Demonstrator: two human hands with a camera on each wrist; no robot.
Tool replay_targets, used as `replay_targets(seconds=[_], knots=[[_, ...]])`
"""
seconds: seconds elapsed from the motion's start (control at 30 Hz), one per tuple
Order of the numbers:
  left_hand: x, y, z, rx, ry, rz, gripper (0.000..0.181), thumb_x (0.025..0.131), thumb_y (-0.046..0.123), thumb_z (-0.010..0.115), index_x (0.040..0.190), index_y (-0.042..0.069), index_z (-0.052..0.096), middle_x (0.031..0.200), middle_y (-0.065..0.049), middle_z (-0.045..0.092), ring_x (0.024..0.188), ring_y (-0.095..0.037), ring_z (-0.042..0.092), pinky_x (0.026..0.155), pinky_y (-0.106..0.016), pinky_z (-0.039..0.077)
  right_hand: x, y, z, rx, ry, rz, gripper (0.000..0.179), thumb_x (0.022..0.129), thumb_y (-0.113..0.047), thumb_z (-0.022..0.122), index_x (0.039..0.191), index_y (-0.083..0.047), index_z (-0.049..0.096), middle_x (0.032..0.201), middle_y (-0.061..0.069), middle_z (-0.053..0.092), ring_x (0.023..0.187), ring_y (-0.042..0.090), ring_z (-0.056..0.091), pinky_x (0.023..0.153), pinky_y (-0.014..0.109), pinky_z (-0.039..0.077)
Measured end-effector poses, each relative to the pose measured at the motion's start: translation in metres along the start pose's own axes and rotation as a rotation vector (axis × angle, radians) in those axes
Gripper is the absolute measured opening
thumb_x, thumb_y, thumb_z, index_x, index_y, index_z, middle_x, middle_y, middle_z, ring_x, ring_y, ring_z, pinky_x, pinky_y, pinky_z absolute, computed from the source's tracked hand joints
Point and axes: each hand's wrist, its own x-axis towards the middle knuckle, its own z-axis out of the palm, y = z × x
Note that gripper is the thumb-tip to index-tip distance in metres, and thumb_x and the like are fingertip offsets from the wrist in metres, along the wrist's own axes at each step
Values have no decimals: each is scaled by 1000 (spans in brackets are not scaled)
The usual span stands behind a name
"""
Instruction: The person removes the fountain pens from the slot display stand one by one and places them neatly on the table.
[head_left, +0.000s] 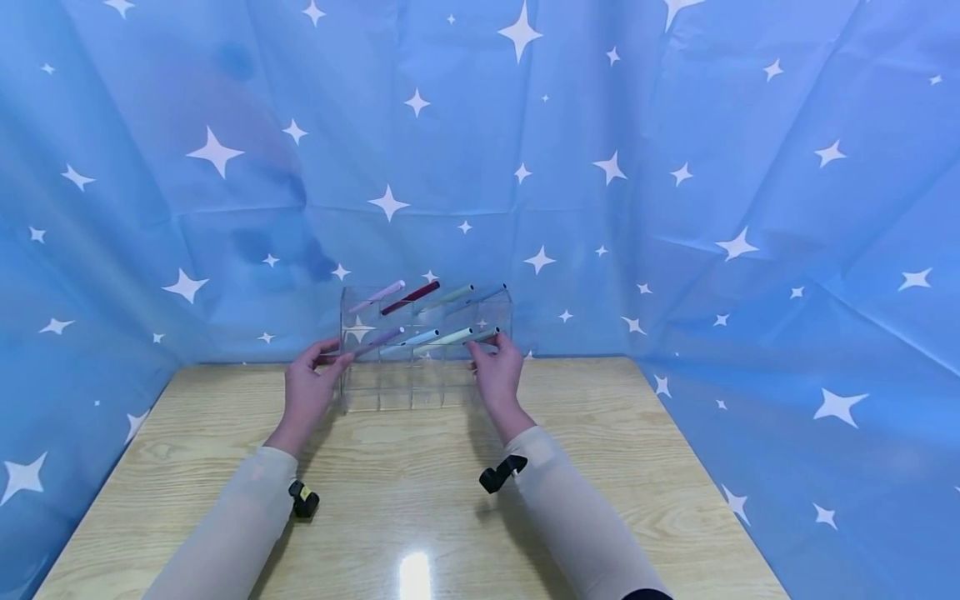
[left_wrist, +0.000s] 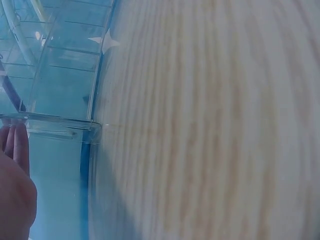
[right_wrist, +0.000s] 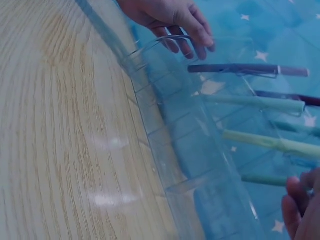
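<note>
A clear acrylic pen rack (head_left: 380,393) with two tiers of slots stands at the back of the table. My left hand (head_left: 309,387) grips its left side wall, thumb in front and fingers behind. At the lower right slot, my right hand (head_left: 498,379) pinches a dark green pen (right_wrist: 264,179) near its upper end. A purple pen (head_left: 386,337), a light blue pen (head_left: 422,337) and a pale green pen (head_left: 453,337) slant in the lower tier. Above them lean a lilac pen (head_left: 381,295), a dark red pen (head_left: 410,297) and others.
The wood-grain table (head_left: 420,492) spreads out in front of the rack. A blue curtain (head_left: 465,150) with white stars hangs close behind it and along both sides. Black wrist cameras sit on both sleeves (head_left: 577,508).
</note>
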Motion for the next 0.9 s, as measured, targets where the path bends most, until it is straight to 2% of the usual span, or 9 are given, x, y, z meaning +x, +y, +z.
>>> replay_targets(seconds=[0.07, 0.17, 0.27, 0.33, 0.4, 0.53, 0.7, 0.8, 0.9], knots=[[0, 0, 0, 0, 3, 3, 40, 102, 23, 84, 136, 2, 75, 131, -15, 76, 101, -6, 68, 72, -13, 57, 1, 0, 0, 3, -2, 2, 10, 105, -14, 80, 109, -6, 75, 99, 18, 76, 71, 35, 76, 57, 38, 61], [0, -1, 0, 0, 2, 7, 40, 102, 23, 84, 136, 3, 75, 131, -17, 76, 101, -5, 68, 72, -13, 56, 3, 2, -1, 11, 13, -7, 10, 105, -14, 80, 108, -7, 76, 96, 12, 76, 77, 41, 75, 56, 32, 59], [0, -2, 0, 9, 1, 14, 40, 103, 23, 83, 137, 3, 75, 131, -19, 76, 101, -4, 67, 73, -13, 56, 5, 2, -4, 15, 46, -51, 10, 104, -14, 80, 108, -5, 76, 95, 9, 75, 79, 33, 72, 57, 26, 53], [0, -2, 0, 7, 3, 12, 40, 103, 23, 83, 136, 3, 75, 131, -19, 76, 101, -5, 67, 73, -13, 56, 6, 1, -6, 18, 72, -89, 11, 104, -14, 81, 107, -4, 76, 95, 8, 73, 81, 24, 68, 61, 25, 52], [1, -2, 0, 6, 3, 7, 41, 103, 23, 83, 137, 3, 75, 132, -19, 76, 102, -5, 67, 73, -13, 56, 6, -2, -9, 28, 91, -127, 9, 103, -11, 81, 107, -4, 77, 94, 8, 73, 83, 21, 65, 65, 26, 52], [1, -3, 0, 5, -3, -6, 41, 104, 24, 83, 138, 4, 74, 133, -19, 75, 102, -5, 67, 73, -13, 56, 6, -4, -18, 83, 96, -160, 9, 104, -11, 80, 108, -5, 76, 99, 7, 73, 89, 20, 67, 74, 25, 55], [1, -3, 1, 3, -7, -10, 41, 104, 25, 83, 138, 4, 74, 133, -20, 75, 102, -5, 67, 72, -14, 56, 2, -7, -33, 191, 71, -188, 15, 106, -10, 76, 119, -1, 75, 110, 15, 75, 101, 22, 70, 82, 23, 59], [1, -3, 0, 0, -8, -9, 41, 103, 25, 83, 137, 3, 75, 133, -20, 75, 102, -5, 68, 72, -13, 55, -1, -10, -41, 209, 64, -194, 16, 108, -8, 74, 123, -4, 76, 112, 18, 76, 97, 21, 70, 78, 21, 57], [1, -3, 1, 2, -7, -8, 41, 103, 25, 83, 137, 4, 75, 134, -20, 74, 102, -6, 67, 73, -13, 55, -5, -11, -48, 213, 45, -176, 19, 109, -7, 72, 127, -6, 77, 112, 17, 75, 96, 19, 71, 82, 24, 61]])
